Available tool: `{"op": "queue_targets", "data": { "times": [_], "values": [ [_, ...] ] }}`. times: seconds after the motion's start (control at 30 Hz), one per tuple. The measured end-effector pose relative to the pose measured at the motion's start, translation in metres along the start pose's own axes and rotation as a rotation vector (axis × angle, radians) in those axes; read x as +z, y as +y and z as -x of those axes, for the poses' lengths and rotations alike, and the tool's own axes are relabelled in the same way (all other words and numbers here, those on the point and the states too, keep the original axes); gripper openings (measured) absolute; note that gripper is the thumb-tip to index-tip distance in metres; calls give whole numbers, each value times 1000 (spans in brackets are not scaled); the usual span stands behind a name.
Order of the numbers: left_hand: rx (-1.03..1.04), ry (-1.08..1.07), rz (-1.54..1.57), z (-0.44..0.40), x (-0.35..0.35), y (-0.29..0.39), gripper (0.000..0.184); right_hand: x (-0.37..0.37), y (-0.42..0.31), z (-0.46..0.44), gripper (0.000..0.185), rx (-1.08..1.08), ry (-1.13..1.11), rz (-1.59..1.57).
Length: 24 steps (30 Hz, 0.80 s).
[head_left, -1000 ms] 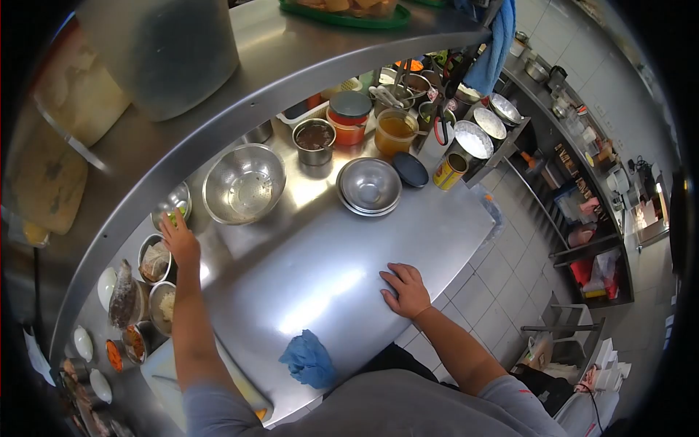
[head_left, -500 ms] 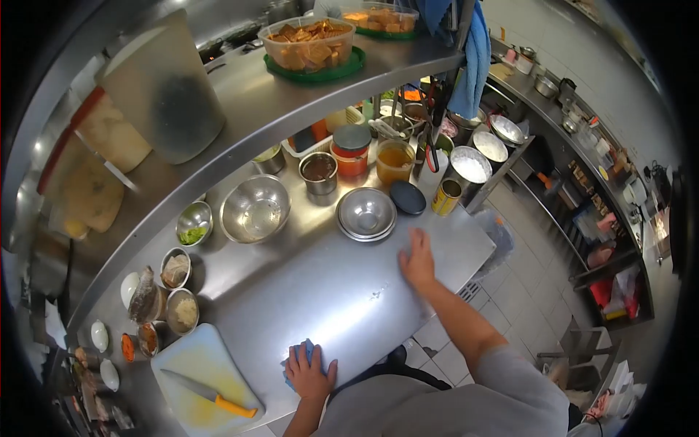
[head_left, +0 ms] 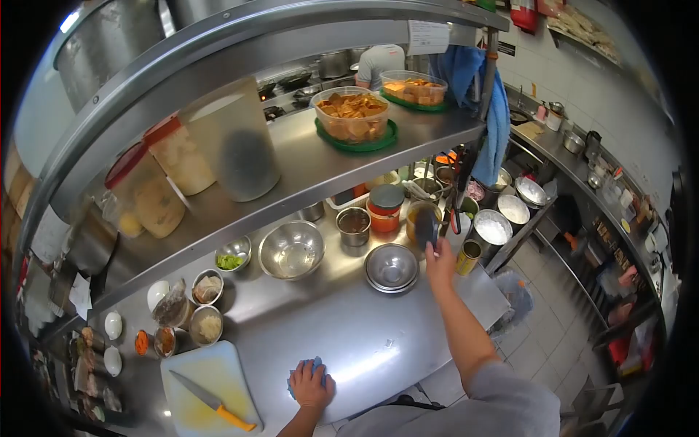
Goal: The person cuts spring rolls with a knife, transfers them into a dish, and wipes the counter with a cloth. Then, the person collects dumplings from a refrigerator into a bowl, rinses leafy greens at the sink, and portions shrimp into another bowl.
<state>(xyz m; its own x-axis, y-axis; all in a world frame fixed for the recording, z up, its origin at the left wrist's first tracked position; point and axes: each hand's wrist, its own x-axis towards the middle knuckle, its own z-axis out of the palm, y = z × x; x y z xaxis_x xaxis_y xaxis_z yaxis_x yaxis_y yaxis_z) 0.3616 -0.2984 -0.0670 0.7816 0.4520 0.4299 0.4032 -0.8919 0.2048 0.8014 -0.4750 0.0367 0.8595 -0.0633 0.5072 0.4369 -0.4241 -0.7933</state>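
Note:
My left hand (head_left: 313, 386) presses down on a crumpled blue cloth (head_left: 294, 382) on the steel worktop (head_left: 306, 320). Between finger and thumb of my right hand (head_left: 440, 264) is a round dark lid (head_left: 427, 224), tilted up off the worktop in front of a tub of amber liquid (head_left: 416, 211). Just left of that hand sit stacked steel bowls (head_left: 392, 266). A yellow can (head_left: 468, 256) stands to its right. On a white cutting board (head_left: 196, 364), left of my left hand, lies a knife with an orange handle (head_left: 234, 418).
Small bowls of ingredients and a large steel bowl (head_left: 291, 250) line the worktop's back and left. A steel shelf (head_left: 306, 182) overhangs it, bearing tubs of orange pieces (head_left: 353, 116). A blue towel (head_left: 495, 131) hangs at its right end. Another person (head_left: 381, 65) stands beyond.
My right hand has moved up from the worktop and taken hold of the dark lid, lifting it from beside the bowls. My left hand stays on the cloth. The view has tilted upward.

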Motion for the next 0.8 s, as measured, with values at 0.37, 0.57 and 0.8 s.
{"op": "queue_targets", "data": {
  "times": [0.37, 0.57, 0.8],
  "values": [
    [22, 99, -3, -4, 12, -1, 28, 105, 100, -113, 33, 653, -29, -638],
    [18, 59, -17, -4, 5, 0, 29, 102, 109, -67, 33, 646, -1, -603],
    [15, 93, 5, 0, 8, -7, 28, -35, -113, -100, 22, 106, -118, -942]
  ]
}}
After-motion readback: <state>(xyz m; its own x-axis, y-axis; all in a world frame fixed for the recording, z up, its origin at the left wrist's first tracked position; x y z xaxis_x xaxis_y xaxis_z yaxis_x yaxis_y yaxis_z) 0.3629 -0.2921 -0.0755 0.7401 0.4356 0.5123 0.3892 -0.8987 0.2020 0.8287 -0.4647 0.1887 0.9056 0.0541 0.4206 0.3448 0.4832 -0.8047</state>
